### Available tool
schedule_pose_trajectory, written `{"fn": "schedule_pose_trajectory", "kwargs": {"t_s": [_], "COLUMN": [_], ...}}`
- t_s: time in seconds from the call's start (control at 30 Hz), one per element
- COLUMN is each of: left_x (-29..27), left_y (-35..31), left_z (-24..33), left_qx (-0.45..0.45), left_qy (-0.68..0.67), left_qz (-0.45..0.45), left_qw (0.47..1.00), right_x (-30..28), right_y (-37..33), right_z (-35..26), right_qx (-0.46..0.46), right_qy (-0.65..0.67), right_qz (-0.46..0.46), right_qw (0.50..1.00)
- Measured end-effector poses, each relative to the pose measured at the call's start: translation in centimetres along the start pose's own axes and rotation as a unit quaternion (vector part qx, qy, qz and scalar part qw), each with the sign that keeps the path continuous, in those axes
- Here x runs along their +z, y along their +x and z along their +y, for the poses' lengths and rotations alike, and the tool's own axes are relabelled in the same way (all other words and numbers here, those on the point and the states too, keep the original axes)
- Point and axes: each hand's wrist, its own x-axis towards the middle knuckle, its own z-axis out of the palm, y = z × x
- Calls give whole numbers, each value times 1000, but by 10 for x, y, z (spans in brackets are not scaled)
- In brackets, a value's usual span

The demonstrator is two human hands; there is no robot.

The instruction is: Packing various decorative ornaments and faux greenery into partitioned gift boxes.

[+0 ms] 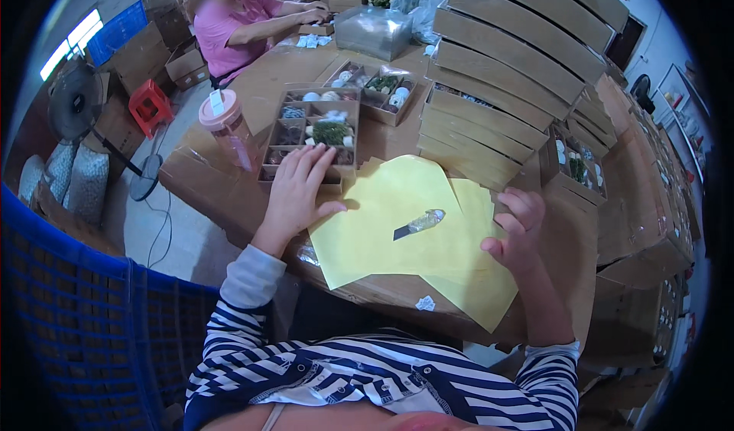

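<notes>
My left hand lies with its fingers stretched over the near end of a divided cardboard box. The box's compartments hold green moss, white and blue balls, and brown pieces. My right hand is at the right edge of the yellow paper sheets, thumb apart from the half-curled fingers, with nothing visible in it. On the paper between my hands rests a small blade, dark at one end and apparently wrapped in clear tape. A second filled box sits just behind the first.
Stacked cardboard boxes rise high at the right, beside another filled box. A pink lidded cup stands left. Across the table, a person in pink handles things near a clear plastic bin. A blue crate is at lower left.
</notes>
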Motion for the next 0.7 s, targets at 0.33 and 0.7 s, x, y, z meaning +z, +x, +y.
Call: {"fn": "schedule_pose_trajectory", "kwargs": {"t_s": [0.33, 0.7], "left_x": [-47, -70], "left_y": [-46, -103], "left_z": [42, 75], "left_qx": [102, 176], "left_qy": [-35, 20], "left_qz": [106, 140], "left_qw": [988, 974], "right_x": [52, 1], "right_y": [52, 54], "right_z": [-47, -55], "right_qx": [335, 526], "right_qy": [432, 573], "right_qz": [-26, -228], "right_qw": [837, 586]}}
